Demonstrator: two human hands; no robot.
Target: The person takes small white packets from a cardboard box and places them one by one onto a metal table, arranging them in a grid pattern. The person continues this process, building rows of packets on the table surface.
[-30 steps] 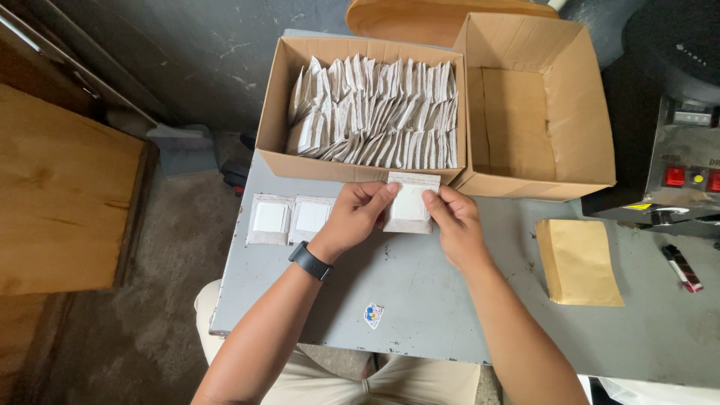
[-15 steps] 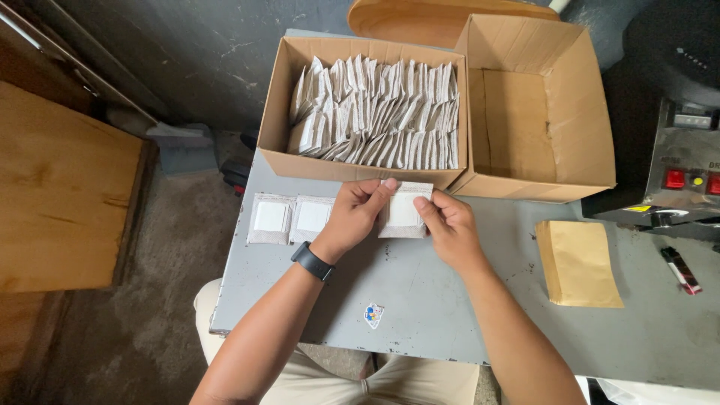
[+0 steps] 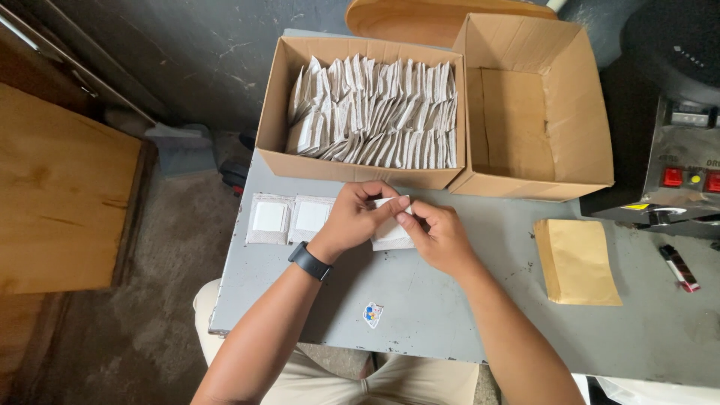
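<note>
Change: both hands have slid a touch lower in frame, and the white sachet point(image 3: 391, 229) now sits down on the grey table point(image 3: 420, 315) instead of up by the box edge.
Left hand point(image 3: 352, 221): pinching the sachet's top edge from the left, thumb and forefinger closed on it.
Right hand point(image 3: 439, 238): fingertips gripping the same top edge from the right.
Sachet position: centre frame, between both hands, long axis running up-down.
Nearer hand: neither, both touching.
Neighbours: two flat sachets point(image 3: 289, 218) left; full carton point(image 3: 375, 112) just above.
</note>
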